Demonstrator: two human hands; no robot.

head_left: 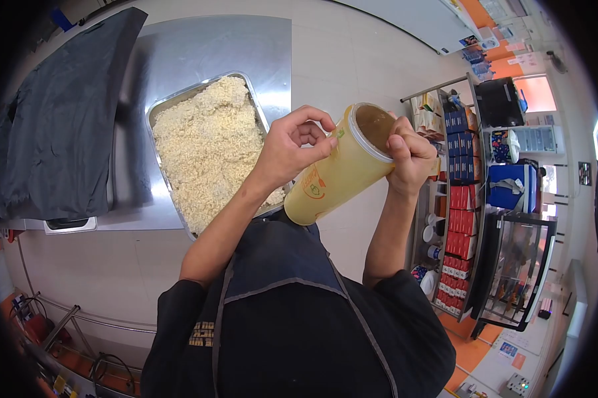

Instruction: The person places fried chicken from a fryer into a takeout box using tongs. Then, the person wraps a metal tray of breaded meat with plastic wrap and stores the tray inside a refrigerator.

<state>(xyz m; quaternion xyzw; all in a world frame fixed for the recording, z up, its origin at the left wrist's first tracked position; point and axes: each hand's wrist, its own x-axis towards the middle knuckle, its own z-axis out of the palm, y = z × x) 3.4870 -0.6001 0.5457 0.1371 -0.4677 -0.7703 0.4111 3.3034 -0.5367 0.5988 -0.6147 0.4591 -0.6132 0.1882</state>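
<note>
Since the head view is all you have, read everything off it; the yellow roll [335, 179] is up in front of your dark apron [272, 265], just beyond the near right corner of the steel tray [194, 88] of pale crumbly stuff [209, 146]; it sits tilted, open end up and to the right, lower end near the tray; can't tell if that end rests on anything.

Right hand [412, 156]: fingers curled shut over the roll's pale rim [363, 141], gripping it; left hand [287, 146]: fingers bent, thumb and forefinger tips at the roll's side just below the rim; can't tell if they pinch a film edge or only touch.

Handling, my judgement: looks like wound film on a stiff hollow core, so fairly heavy, firm, slick outside; outer layer thin, clingy, easy to tear; rim is your best hold, other palm under the lower half for weight; rim grip alone lets the low end swing; don't dig nails into the windings.
</note>
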